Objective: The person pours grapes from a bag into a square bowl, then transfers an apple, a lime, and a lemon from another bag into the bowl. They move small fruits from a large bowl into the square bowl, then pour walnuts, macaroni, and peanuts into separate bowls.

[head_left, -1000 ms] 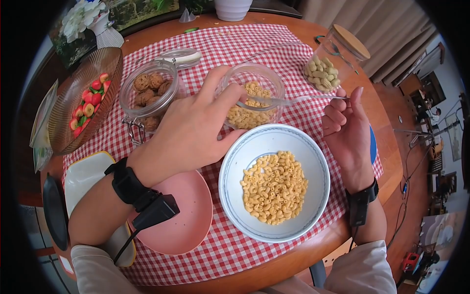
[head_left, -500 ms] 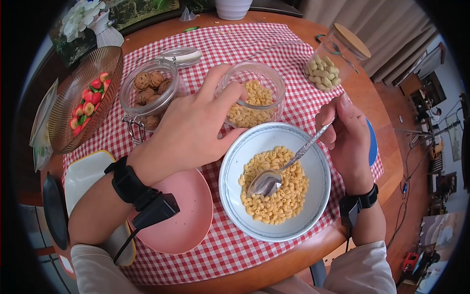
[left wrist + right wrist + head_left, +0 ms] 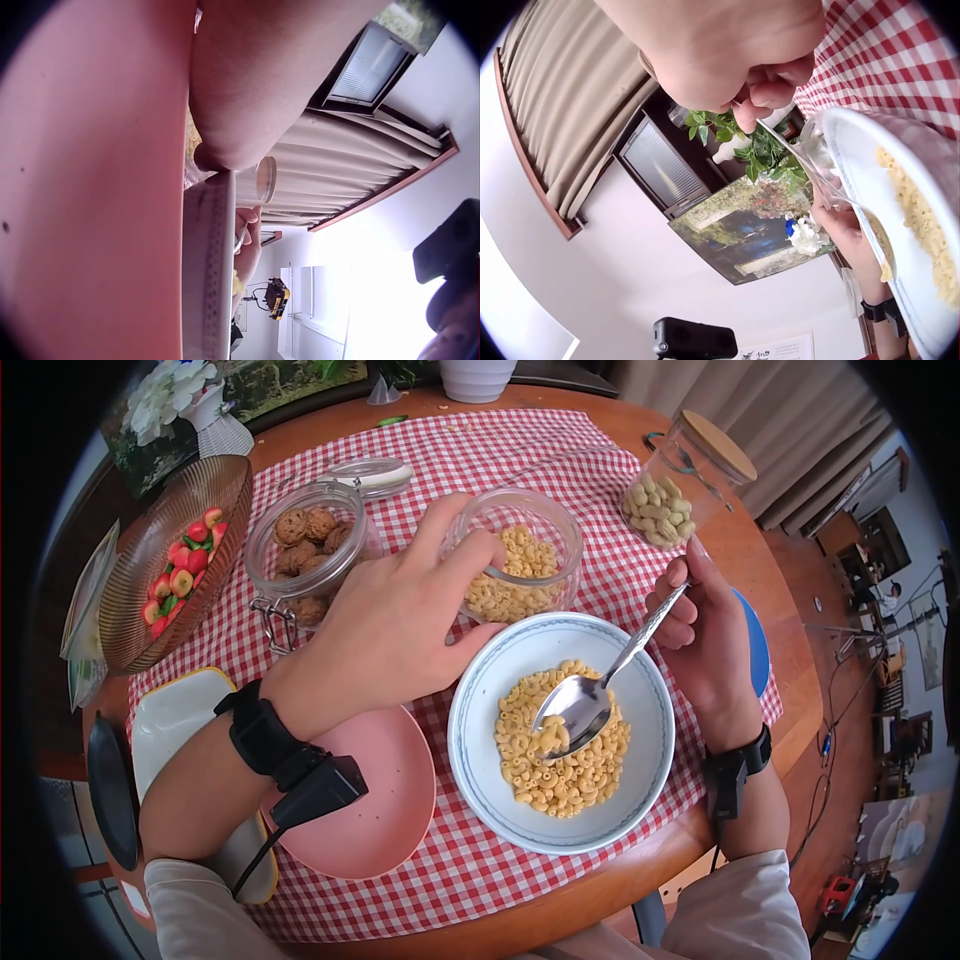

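Observation:
My right hand (image 3: 712, 645) pinches the patterned handle of a metal spoon (image 3: 640, 645). The spoon's head hangs over a white bowl (image 3: 655, 785) with a blue-patterned rim, and a few macaroni pieces (image 3: 550, 735) lie at its tip. A heap of macaroni (image 3: 570, 790) covers the bowl's bottom. My left hand (image 3: 385, 615) grips a glass jar (image 3: 572, 560) part-filled with macaroni, index finger bent over its rim. In the left wrist view, the left thumb (image 3: 217, 157) comes down at the bowl's rim. The right wrist view shows the spoon (image 3: 802, 154) side-on above the bowl.
A clip-top jar of walnuts (image 3: 305, 550), a pink plate (image 3: 350, 810) and a white tray (image 3: 170, 710) lie left. A ribbed glass dish (image 3: 125, 610) holds red fruit. Behind the right hand stands a wooden-lidded peanut jar (image 3: 660, 510), with a blue round item (image 3: 755, 645) beside that hand.
The spoon has come from over the macaroni jar down into the white bowl, then risen slightly and turned, with macaroni at its tip. The left hand has stayed put.

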### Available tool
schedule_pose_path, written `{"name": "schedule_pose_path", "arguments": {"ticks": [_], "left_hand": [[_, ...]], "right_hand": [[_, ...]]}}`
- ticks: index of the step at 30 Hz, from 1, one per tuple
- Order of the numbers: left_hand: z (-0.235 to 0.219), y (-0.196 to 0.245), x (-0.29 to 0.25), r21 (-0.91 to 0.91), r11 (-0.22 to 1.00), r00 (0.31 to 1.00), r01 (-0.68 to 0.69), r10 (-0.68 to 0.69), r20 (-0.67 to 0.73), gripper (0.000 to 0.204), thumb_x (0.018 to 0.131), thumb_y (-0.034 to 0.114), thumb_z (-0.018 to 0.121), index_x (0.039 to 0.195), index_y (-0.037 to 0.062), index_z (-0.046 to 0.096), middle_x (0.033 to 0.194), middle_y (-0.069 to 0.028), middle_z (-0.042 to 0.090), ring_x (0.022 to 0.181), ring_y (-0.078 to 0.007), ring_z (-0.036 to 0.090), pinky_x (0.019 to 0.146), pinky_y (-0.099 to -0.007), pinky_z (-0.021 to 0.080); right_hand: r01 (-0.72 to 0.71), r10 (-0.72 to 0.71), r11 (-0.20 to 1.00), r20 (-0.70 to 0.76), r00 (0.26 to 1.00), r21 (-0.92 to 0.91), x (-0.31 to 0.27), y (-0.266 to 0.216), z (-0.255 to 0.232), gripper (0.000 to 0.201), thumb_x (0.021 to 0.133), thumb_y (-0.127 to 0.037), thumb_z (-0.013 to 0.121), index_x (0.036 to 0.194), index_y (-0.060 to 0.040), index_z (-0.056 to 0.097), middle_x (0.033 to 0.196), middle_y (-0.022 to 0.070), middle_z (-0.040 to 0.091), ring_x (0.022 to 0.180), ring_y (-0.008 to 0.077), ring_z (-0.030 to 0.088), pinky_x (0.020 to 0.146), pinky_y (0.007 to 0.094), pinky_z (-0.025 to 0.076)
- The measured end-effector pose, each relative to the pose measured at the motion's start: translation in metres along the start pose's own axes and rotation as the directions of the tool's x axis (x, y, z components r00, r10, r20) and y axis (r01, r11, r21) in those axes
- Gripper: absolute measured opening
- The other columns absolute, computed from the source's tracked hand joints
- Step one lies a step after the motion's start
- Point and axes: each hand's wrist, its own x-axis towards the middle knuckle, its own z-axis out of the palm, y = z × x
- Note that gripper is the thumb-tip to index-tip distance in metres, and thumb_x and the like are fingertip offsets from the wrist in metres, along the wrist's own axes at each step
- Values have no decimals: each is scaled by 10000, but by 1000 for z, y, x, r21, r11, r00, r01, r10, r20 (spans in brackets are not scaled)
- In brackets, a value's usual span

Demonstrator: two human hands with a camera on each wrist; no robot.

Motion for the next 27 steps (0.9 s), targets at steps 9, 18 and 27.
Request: {"name": "schedule_pose_path", "arguments": {"ticks": [9, 18, 27], "left_hand": [[2, -1, 0, 17, 1000, 1000, -21, 21, -14, 496, 838, 235, 822, 1232, 89, 559, 1587, -221, 373, 981, -401, 708, 826, -461, 570], [-1, 1, 1, -18, 1000, 1000, -7, 7, 6, 502, 832, 220, 824, 1235, 118, 543, 1593, -231, 374, 992, -408, 710, 828, -456, 570], [-1, 2, 0, 5, 1000, 1000, 10, -10, 9, 504, 835, 233, 825, 1238, 126, 541, 1596, -232, 374, 1016, -420, 699, 839, -473, 554]], "right_hand": [[150, -130, 963, -103, 986, 224, 2, 0, 1, 409, 1108, -458, 511, 1046, -72, 631, 784, -12, 601, 643, 73, 460, 595, 224, 400], [97, -143, 951, 137, 980, 295, 6, 2, -17, 426, 1109, -476, 495, 1044, -77, 627, 805, -14, 596, 648, 87, 460, 611, 230, 400], [350, -325, 887, 131, 937, -303, -12, 4, 11, 463, 1121, -443, 480, 940, -52, 649, 750, 22, 608, 621, 89, 525, 587, 236, 407]]}}
